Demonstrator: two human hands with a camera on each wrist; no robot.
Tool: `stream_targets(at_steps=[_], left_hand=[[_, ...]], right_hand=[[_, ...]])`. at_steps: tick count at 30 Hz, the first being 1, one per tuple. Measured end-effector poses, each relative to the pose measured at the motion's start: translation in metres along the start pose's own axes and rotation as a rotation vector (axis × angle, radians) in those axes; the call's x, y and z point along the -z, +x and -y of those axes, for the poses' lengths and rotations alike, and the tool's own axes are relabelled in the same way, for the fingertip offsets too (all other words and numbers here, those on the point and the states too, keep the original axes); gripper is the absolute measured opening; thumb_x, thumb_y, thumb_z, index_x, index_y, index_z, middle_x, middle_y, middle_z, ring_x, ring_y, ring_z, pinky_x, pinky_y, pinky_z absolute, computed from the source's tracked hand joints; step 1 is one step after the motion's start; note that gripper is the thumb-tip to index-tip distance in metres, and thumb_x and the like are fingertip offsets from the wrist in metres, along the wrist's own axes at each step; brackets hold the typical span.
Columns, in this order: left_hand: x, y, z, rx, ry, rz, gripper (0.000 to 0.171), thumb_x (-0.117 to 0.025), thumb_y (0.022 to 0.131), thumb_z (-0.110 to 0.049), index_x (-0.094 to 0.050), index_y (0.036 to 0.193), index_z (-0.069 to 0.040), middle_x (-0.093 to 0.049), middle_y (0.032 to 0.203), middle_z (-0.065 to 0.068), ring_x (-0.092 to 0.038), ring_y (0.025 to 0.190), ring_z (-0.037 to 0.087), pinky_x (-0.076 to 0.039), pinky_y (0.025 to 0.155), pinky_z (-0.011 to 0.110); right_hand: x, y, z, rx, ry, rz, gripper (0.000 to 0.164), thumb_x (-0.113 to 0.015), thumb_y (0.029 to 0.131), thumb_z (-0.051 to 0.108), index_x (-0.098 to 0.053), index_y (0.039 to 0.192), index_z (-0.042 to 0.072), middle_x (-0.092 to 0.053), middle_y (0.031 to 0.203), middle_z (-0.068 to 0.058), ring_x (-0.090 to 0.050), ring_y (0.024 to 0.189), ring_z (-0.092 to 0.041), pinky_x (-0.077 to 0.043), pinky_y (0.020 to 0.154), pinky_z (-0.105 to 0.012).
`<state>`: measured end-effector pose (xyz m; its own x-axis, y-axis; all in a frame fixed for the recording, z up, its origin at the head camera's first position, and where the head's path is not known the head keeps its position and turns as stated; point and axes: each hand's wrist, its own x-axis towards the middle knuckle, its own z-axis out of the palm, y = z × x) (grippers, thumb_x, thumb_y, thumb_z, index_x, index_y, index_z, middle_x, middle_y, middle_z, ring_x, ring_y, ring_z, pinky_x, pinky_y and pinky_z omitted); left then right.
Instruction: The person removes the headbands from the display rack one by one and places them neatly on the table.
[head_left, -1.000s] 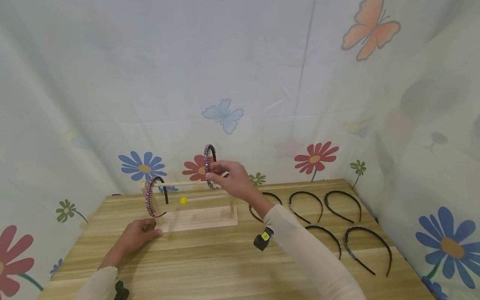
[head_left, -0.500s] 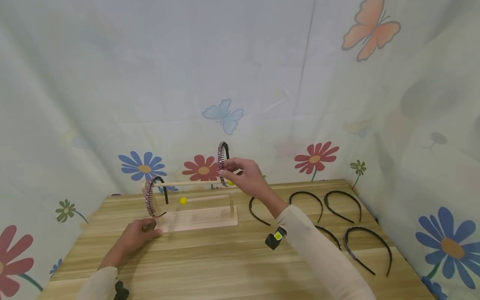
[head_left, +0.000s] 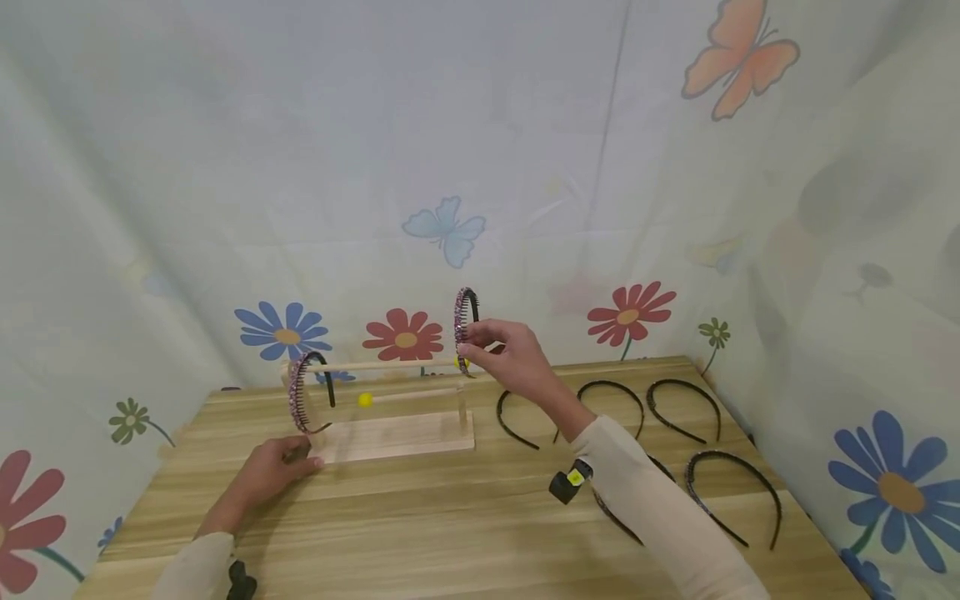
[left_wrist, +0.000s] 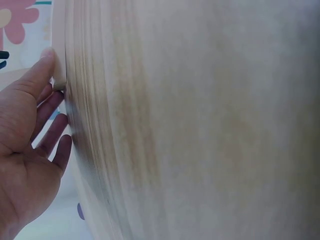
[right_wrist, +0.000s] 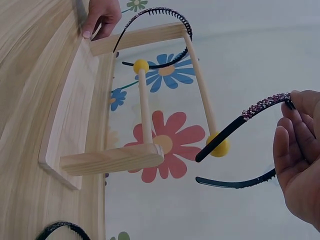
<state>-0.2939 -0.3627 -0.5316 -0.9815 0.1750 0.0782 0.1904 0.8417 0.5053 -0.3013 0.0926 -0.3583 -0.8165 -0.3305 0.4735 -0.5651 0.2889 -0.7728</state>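
Note:
My left hand point(head_left: 273, 471) grips the left end of the pale wooden stand's base point(head_left: 397, 437), thumb point(left_wrist: 40, 72) along its edge. My right hand point(head_left: 517, 358) pinches a black toothed headband point(right_wrist: 267, 104) with pink and silver sparkles, held upright. In the right wrist view its two free ends straddle the height of the yellow ball point(right_wrist: 218, 145) tipping the stand's upper rod point(right_wrist: 200, 85). A second sparkly headband point(head_left: 297, 392) hangs at the rod's left end, by the stand's upright. The lower rod point(right_wrist: 144, 107) carries another yellow ball point(right_wrist: 141, 66).
Several black headbands lie on the right of the wooden table, among them one at the back point(head_left: 682, 408) and one nearer the front point(head_left: 735, 500). My right forearm covers part of others. A flower-print cloth point(head_left: 525, 167) rises behind the table.
My right hand has moved right with its headband, along the upper rod to the yellow ball end, which has come into view. The left hand and the stand stay put.

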Motion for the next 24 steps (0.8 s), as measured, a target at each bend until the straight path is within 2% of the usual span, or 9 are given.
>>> stream_targets(at_steps=[12,18,24], left_hand=[[0.000,0.001,0.001,0.004,-0.002,0.009,0.058,-0.074,0.093,-0.042,-0.067,0.127,0.004,-0.063,0.132,0.029,-0.058,0.124,0.048,-0.046,0.099,0.063],[0.001,0.001,0.000,0.011,-0.003,0.013,0.059,-0.074,0.093,-0.043,-0.067,0.127,0.005,-0.064,0.131,0.028,-0.059,0.122,0.046,-0.047,0.098,0.063],[0.001,0.000,-0.003,0.016,-0.005,0.012,0.059,-0.075,0.093,-0.042,-0.066,0.128,0.005,-0.064,0.131,0.027,-0.060,0.121,0.043,-0.047,0.098,0.063]], right_hand=[[0.006,-0.012,-0.008,-0.039,0.027,-0.022,0.028,-0.076,0.095,0.024,-0.072,0.116,0.005,-0.075,0.103,-0.008,-0.070,0.094,-0.022,-0.059,0.080,-0.032],[0.008,-0.021,-0.013,-0.057,0.021,-0.029,0.029,-0.075,0.095,0.023,-0.072,0.118,0.004,-0.075,0.106,-0.009,-0.069,0.097,-0.021,-0.059,0.082,-0.036],[0.010,-0.030,-0.019,-0.080,0.029,-0.017,0.028,-0.074,0.096,0.024,-0.072,0.117,0.006,-0.076,0.105,-0.007,-0.070,0.095,-0.020,-0.059,0.080,-0.033]])
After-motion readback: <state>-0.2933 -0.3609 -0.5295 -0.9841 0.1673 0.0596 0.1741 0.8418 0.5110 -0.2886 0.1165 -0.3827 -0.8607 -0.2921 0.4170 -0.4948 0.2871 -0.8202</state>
